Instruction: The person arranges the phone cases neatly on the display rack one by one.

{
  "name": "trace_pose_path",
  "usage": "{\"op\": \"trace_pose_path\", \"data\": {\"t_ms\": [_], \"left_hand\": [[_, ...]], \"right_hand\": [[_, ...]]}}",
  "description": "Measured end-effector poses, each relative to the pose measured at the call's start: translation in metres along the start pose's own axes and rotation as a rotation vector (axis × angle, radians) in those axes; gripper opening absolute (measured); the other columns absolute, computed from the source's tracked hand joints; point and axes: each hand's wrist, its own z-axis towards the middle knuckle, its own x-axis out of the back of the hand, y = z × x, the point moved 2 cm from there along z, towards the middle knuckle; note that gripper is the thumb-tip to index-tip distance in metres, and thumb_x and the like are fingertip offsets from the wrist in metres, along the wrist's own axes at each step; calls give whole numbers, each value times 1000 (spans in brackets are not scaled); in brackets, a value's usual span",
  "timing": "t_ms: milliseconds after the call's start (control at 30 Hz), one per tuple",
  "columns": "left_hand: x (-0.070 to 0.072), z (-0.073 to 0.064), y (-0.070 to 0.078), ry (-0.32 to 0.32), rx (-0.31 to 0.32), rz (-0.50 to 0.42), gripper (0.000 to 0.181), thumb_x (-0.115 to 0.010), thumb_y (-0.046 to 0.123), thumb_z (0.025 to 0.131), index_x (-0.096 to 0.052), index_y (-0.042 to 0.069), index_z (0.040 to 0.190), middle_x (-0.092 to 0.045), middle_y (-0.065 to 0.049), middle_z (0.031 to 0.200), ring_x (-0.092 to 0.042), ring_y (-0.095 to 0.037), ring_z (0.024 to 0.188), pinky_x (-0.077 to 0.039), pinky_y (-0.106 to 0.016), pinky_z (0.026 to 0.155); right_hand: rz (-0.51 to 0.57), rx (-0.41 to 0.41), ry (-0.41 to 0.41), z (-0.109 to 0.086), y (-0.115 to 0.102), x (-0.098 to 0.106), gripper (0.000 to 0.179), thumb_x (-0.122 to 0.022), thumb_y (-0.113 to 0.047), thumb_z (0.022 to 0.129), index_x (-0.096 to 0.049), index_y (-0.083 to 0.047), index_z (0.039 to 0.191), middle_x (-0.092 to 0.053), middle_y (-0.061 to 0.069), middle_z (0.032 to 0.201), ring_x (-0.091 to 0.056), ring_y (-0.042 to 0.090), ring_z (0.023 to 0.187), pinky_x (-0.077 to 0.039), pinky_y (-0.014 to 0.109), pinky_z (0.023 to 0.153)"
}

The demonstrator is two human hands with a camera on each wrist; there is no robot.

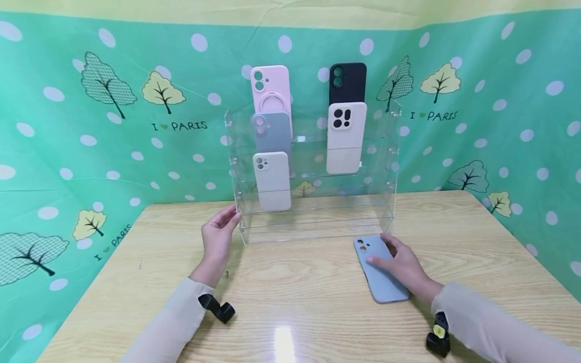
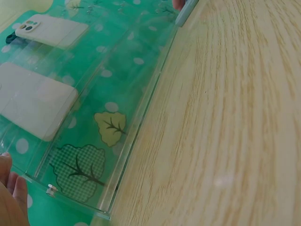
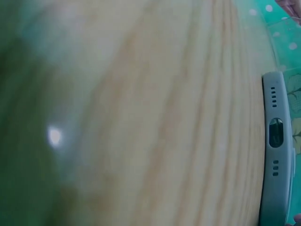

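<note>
A clear acrylic display rack [image 1: 317,222] stands at the back of the table with several phone cases on its tiers. My left hand [image 1: 218,239] pinches the rack's left side panel between thumb and fingers; in the left wrist view those fingers [image 2: 19,193] show at the panel's edge. My right hand [image 1: 406,267] grips a blue-grey phone case [image 1: 381,282] lying at the rack's front right corner, thumb across its back and fingers at its far edge. The right wrist view shows that case's bottom end [image 3: 276,183], with its port cutout, low against the tabletop.
On the rack's left are a pink case [image 1: 274,75], a grey-blue case [image 1: 277,136] and a white case [image 1: 274,186]. A black case [image 1: 347,85] and an off-white case [image 1: 346,151] are on its right. A green dotted cloth [image 1: 136,166] hangs behind the wooden table [image 1: 281,292].
</note>
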Motion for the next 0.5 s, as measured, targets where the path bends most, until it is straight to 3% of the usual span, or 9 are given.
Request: {"op": "trace_pose_path", "data": {"t_ms": [267,500], "left_hand": [[1,0,2,-7,-9,5,33,-70,7,85,-63,-1,116,-68,20,86,-63,-3,90,-52,-17,86],[1,0,-1,-7,10,19,32,-69,7,85,-63,1,116,-69,13,94,-63,-5,94,-52,-17,87]], "right_hand": [[-49,37,-14,1,1,-3,96,-77,-36,78,-22,3,147,-20,27,151,-19,45,138,-25,55,112],[-77,104,-29,2,3,-3,96,-77,-36,77,-23,4,146,-23,28,150,-22,45,136,-27,56,110]]}}
